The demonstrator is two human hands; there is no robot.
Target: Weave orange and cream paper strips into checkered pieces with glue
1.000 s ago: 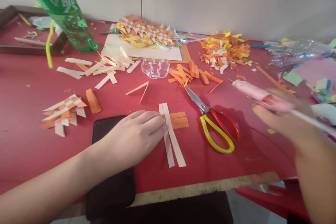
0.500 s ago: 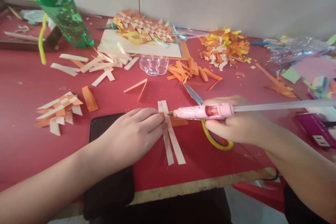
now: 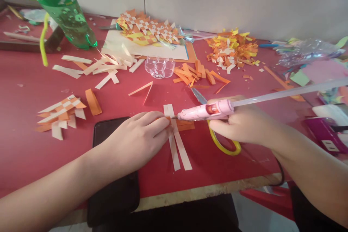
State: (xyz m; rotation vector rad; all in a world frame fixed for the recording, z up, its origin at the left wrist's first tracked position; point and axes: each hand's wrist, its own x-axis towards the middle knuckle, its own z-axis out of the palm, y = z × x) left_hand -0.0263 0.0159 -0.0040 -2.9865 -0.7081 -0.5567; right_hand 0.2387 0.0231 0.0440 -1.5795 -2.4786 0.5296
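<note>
My right hand (image 3: 241,123) is wrapped round a small pink glue gun (image 3: 209,110), with a long clear glue stick (image 3: 282,93) running out of its back. Its nozzle points left, at the paper beside my left fingertips. My left hand (image 3: 146,130) is closed, its fingertips holding down crossed paper strips on the table. Two cream paper strips (image 3: 182,148) run toward me, and an orange paper strip (image 3: 186,125) crosses beneath them. My left fingers hide part of the crossing. Scissors (image 3: 224,148) with a yellow handle lie under my right hand.
A black phone (image 3: 114,195) lies under my left forearm, overhanging the table edge. Woven paper fish (image 3: 63,110) lie left. Behind are cream strips (image 3: 106,67), a clear plastic tray (image 3: 160,68), orange strips (image 3: 190,74), paper scraps (image 3: 231,49) and a green bottle (image 3: 65,11).
The glue gun has shifted slightly left and tilted, so the glue stick at its back sits higher. My right hand moved slightly left with it. My left hand and the strips stayed in place.
</note>
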